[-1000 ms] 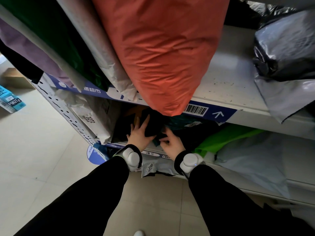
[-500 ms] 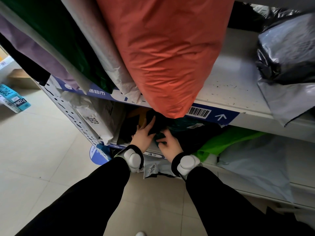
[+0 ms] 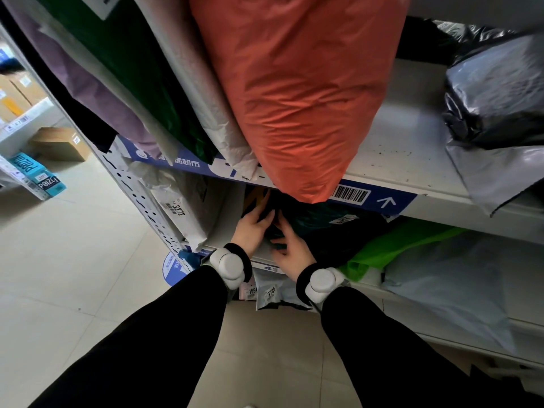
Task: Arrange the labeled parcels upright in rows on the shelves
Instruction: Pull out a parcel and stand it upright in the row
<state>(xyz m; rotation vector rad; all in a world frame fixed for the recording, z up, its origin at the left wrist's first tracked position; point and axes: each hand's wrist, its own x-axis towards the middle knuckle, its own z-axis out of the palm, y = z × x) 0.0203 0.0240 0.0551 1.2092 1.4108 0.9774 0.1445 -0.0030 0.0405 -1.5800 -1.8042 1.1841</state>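
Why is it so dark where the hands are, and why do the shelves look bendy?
Head view: the upper shelf and the orange parcel shade the dark parcel that the left hand and right hand touch; head view: the wide-angle lens curves straight edges; the floor looks bright.

The single head-worn camera looks forward and steeply down from just in front of the shelf edge (image 3: 379, 198), so close that the orange parcel (image 3: 297, 92) on it fills the upper frame, with the floor (image 3: 73, 275) spreading below left.
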